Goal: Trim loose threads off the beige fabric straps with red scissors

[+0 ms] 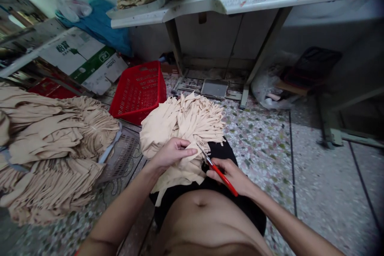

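Note:
A bundle of beige fabric pieces [168,128] lies across my lap, over black clothing [222,150]. My left hand [175,152] pinches the edge of one beige piece between thumb and fingers. In my right hand [229,172] is a pair of scissors [221,177] with red handles. Their metal blades point up and to the left, at the fabric just beside my left fingertips. Whether the blades touch the cloth, I cannot tell. Part of the scissors is hidden by my right fingers.
Left of me, large stacks of beige fabric [54,140] rest on a grey plastic basket [123,154]. A red basket [139,92] stands ahead on the speckled floor [258,144]. Beyond it are a white sewing table [204,6], its pedal [214,88] and a carton [84,60].

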{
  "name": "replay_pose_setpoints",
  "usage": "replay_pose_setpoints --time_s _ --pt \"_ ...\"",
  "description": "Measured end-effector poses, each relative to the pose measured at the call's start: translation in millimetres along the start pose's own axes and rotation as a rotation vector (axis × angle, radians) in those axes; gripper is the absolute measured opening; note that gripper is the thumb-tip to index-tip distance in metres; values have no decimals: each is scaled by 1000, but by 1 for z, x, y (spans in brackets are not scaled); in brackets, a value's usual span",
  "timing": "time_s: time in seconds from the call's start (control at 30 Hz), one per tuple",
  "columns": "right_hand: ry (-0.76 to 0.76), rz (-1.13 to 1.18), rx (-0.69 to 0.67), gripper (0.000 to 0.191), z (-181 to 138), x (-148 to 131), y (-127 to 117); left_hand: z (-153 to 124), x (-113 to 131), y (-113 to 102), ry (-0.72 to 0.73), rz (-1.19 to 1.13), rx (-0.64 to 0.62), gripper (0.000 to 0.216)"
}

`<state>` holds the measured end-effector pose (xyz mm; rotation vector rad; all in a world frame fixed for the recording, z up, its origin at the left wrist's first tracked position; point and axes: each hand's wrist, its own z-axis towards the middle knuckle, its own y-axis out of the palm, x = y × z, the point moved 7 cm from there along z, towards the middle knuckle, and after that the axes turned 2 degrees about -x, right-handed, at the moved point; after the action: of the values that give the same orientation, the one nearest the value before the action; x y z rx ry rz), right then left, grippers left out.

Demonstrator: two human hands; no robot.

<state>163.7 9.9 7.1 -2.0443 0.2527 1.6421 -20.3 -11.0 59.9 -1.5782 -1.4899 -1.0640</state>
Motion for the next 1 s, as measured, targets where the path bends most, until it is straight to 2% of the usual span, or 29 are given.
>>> replay_pose_setpoints --time_s 0.23,0.4,0.7,0.9,1.0 --pt "-78 62 -43 39 -5 -13 5 3 -10 3 -71 -48 20 39" --pt "-78 11 -30 37 -5 -11 8 3 -9 5 -70 -44 9 35" --pt "-28 -37 15 47 -5 1 10 2 -6 8 -42 30 -55 32" --pt "81 42 78 59 -9 21 11 0 -9 10 -64 67 -63 38" --pt "78 75 79 58 -12 23 11 0 -8 11 -66 75 -48 39"
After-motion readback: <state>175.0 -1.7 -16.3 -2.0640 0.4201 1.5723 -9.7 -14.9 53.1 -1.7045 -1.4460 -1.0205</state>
